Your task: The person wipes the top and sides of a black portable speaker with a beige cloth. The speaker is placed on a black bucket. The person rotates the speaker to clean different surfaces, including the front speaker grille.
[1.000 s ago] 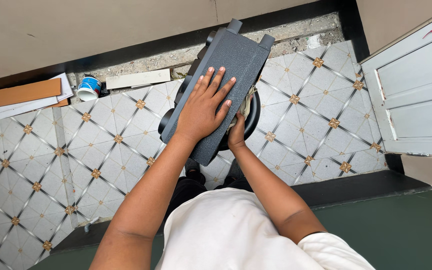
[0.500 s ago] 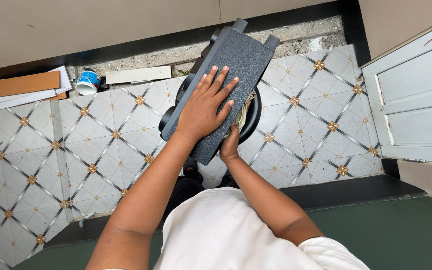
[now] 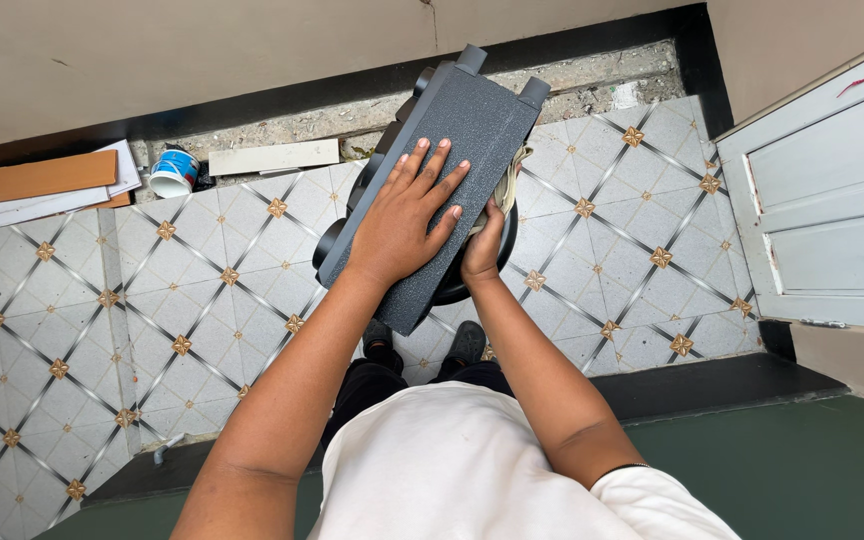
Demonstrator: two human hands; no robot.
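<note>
The left hand lies flat, fingers spread, on the dark textured speaker cabinet, which stands tall on the tiled floor, leaning toward twelve o'clock. The right hand clenches a pale cloth against its three o'clock edge. Judging by the tilt, a hard wipe could slide the cabinet's base and topple it.
</note>
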